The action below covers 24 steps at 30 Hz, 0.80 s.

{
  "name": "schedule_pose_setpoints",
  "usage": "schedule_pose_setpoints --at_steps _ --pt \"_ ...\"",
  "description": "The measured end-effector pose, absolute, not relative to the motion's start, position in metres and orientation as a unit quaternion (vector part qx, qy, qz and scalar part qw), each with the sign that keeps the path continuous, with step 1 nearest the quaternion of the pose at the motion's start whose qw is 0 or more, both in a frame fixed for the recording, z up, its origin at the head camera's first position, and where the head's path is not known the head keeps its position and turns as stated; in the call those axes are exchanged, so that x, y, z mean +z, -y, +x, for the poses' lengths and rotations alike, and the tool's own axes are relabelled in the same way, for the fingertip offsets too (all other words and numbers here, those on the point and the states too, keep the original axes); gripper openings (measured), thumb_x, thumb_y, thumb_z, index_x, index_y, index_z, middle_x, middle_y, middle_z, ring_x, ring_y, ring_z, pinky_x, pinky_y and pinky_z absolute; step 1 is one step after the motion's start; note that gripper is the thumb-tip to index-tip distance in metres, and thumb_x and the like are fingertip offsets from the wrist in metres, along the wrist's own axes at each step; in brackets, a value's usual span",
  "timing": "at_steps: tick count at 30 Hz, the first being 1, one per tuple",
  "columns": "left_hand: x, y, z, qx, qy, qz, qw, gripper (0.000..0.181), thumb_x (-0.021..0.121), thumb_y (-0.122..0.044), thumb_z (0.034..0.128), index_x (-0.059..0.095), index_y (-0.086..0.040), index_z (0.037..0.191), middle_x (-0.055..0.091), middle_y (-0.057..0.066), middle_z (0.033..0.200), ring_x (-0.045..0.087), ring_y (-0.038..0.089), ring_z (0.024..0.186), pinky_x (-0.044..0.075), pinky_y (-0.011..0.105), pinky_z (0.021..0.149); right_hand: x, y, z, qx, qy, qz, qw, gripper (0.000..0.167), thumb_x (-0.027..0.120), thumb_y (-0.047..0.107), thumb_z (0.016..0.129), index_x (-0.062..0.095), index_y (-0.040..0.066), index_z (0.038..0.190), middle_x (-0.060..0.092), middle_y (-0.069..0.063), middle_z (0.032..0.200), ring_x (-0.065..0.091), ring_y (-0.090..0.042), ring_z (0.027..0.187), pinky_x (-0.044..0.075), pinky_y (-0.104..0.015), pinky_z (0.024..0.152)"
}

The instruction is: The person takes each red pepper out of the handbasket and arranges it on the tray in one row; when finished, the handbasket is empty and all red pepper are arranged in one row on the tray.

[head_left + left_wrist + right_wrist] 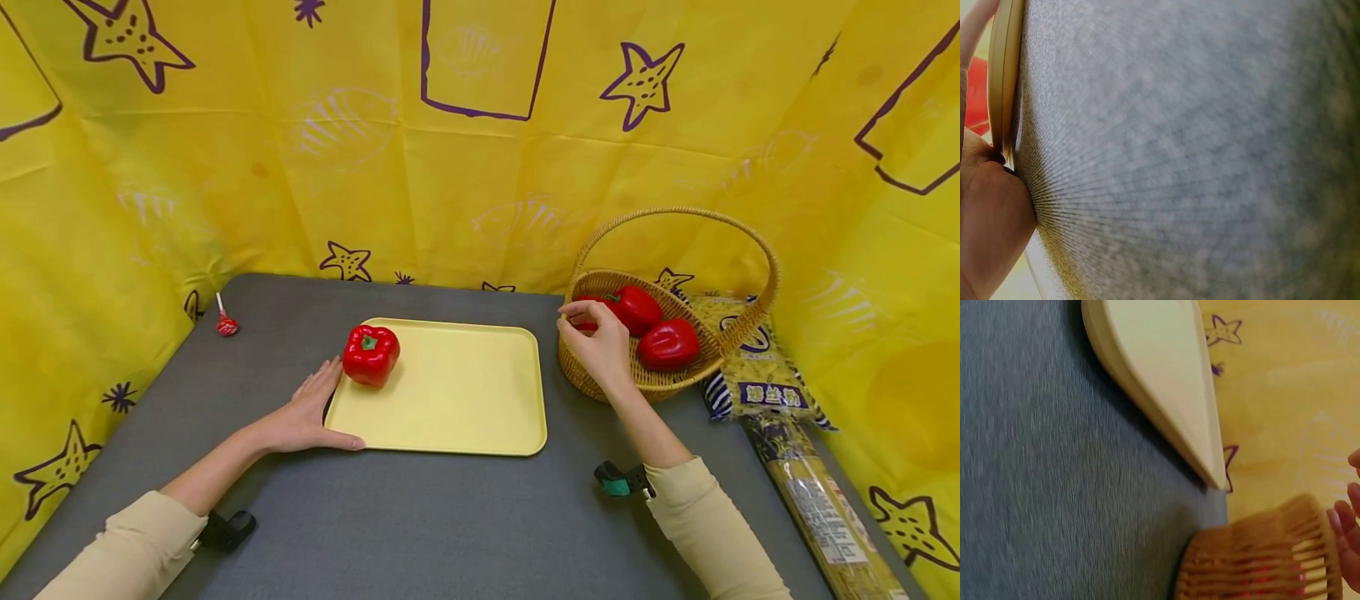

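Note:
My left hand lies at the left end of a yellow tray, fingers extended along its side and thumb on its front-left corner. On the tray's left part stands a red bell pepper, stem up. My right hand is over the left rim of a wicker basket, fingers bent and apart from the thumb, with red showing beneath them. Inside the basket are red peppers. In the right wrist view, fingertips appear beside the basket rim; nothing is seen in their grasp.
A red lollipop lies at the back left of the grey table. Right of the basket are a bag of noodles and a long clear package. Yellow patterned cloth hangs around the table, and the basket's tall handle arches above it.

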<state>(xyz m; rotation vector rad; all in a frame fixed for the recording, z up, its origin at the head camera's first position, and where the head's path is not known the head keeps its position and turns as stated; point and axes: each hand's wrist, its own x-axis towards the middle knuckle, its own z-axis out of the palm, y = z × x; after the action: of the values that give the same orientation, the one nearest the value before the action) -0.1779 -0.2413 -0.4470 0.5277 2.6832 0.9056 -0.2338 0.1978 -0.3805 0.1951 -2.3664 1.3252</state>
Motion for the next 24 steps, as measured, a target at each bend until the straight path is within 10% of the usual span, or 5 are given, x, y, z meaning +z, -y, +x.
schedule_pose_setpoints --at_steps 24 --pt "-0.447 0.241 -0.177 0.312 -0.924 0.180 0.130 0.130 0.080 -0.056 0.0690 0.000 0.003 0.154 -0.001 0.026 0.159 -0.005 0.046 0.144 0.001 0.067 0.110 -0.388 -0.239 -0.257 0.316 0.937 0.044 0.140 0.057 0.076 0.016 0.080 0.054 -0.002 0.129 0.040 -0.029 0.137 0.033 -0.050 0.123 0.032 -0.060 0.099"
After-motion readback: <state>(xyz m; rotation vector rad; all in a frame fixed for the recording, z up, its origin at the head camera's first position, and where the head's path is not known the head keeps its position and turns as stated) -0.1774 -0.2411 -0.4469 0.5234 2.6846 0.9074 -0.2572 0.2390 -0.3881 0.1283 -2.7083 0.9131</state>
